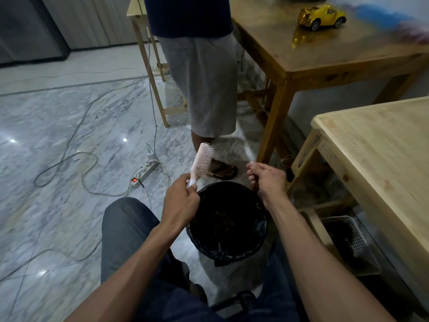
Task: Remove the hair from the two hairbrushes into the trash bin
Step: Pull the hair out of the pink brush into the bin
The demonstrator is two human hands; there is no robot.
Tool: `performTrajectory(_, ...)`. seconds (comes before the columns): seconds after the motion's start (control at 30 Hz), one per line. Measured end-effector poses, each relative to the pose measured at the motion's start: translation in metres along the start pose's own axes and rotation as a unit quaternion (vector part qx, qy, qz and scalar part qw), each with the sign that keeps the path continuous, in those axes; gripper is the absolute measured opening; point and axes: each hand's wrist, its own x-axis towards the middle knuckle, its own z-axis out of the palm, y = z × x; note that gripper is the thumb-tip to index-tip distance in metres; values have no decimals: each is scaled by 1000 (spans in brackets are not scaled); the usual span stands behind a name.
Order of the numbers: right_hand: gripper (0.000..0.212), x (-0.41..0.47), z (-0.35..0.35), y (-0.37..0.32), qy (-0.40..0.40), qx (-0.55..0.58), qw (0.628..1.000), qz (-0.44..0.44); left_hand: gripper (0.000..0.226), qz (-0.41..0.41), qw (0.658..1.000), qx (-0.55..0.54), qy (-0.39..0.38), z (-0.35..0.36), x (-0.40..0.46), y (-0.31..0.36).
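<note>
My left hand (182, 197) grips the handle of a pink hairbrush (202, 161), which stands upright with its bristles facing right, just beyond the far left rim of the trash bin. The trash bin (260, 231) is round, lined with a black bag, and sits on the floor between my knees with dark hair inside. My right hand (267, 178) hovers over the bin's far right rim with its fingers curled together; whether it pinches any hair is too small to tell. Only one hairbrush is visible.
A person in grey shorts (204, 84) stands just beyond the bin, one sandalled foot (224, 170) near the brush. A power strip (145, 173) and cables lie on the marble floor at left. Wooden tables (380, 159) stand at right, with a yellow toy car (322, 16) and a basket (350, 245) below.
</note>
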Motion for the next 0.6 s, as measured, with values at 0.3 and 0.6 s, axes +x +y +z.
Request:
performTrajectory(0.3, 36, -10, 17, 6, -165, -25, 983, 76, 31, 71, 997, 4, -15, 14, -6, 7)
performTrajectory(0.6, 17, -3, 13, 13, -65, -88, 994, 28, 34, 42, 999, -13, 15, 8, 0, 1)
